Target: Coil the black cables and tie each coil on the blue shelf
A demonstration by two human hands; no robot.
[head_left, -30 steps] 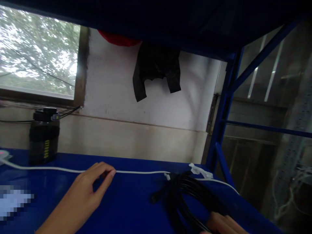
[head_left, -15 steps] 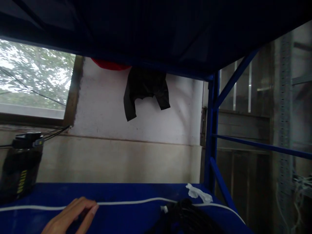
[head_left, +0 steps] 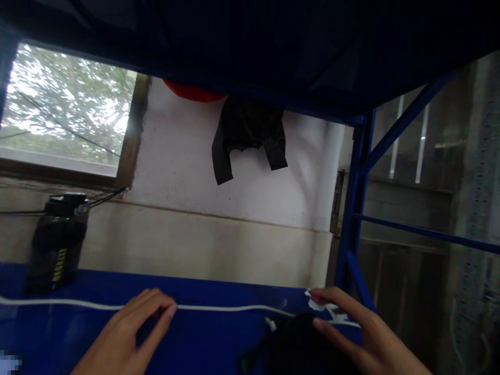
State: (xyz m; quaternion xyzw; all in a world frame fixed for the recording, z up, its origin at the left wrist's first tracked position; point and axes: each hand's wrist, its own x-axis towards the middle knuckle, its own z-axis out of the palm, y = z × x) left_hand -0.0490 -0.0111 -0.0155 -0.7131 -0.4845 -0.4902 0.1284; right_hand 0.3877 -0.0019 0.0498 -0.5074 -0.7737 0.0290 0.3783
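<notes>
My left hand (head_left: 130,330) is closed, thumb and forefinger pinched at a white cable (head_left: 222,308) that runs along the blue shelf (head_left: 199,341). My right hand (head_left: 361,328) reaches in from the right with thumb and forefinger apart, holding nothing. Its thumb tip is over a dark bundle (head_left: 297,346), which looks like coiled black cable and is hard to make out. The forefinger partly covers a crumpled white scrap (head_left: 315,304) at the back of the shelf; whether it touches cannot be told. A small white piece (head_left: 271,324) shows at the bundle's left edge.
A dark bottle (head_left: 58,245) with yellow lettering stands at the left. Overhead is another blue shelf (head_left: 250,47); a blue post (head_left: 353,208) with braces rises at the right. Dark clothing (head_left: 250,130) and something red (head_left: 193,92) hang before the wall by a window (head_left: 70,109).
My right hand has come into view from the lower right, over the black bundle and white scrap. My left hand stays at the cable. The camera's view has shifted left and down.
</notes>
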